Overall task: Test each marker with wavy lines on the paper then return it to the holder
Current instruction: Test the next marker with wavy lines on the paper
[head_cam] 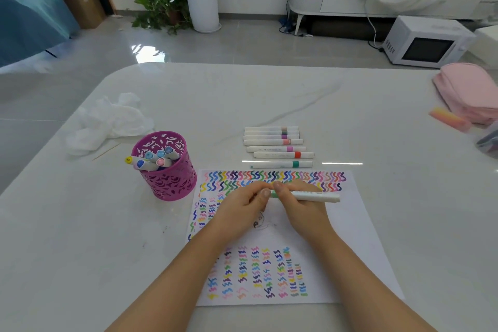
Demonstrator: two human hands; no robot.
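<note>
A white marker point(315, 196) with a green band lies level above the paper point(358, 226), held between both hands. My right hand point(299, 207) grips its barrel. My left hand point(244, 205) grips the marker's left end, which its fingers hide. The sheet is covered with rows of coloured wavy lines. A magenta cut-out holder point(165, 170) stands left of the paper with several markers in it. Several more white markers point(277, 147) lie in a row on the table just beyond the sheet.
The white marble table point(269, 97) carries crumpled white tissue point(107, 122) at the far left, with a thin wooden stick point(106, 151) beside it. A pink pouch point(469, 91) and a pink-yellow eraser point(448, 118) sit at the right edge.
</note>
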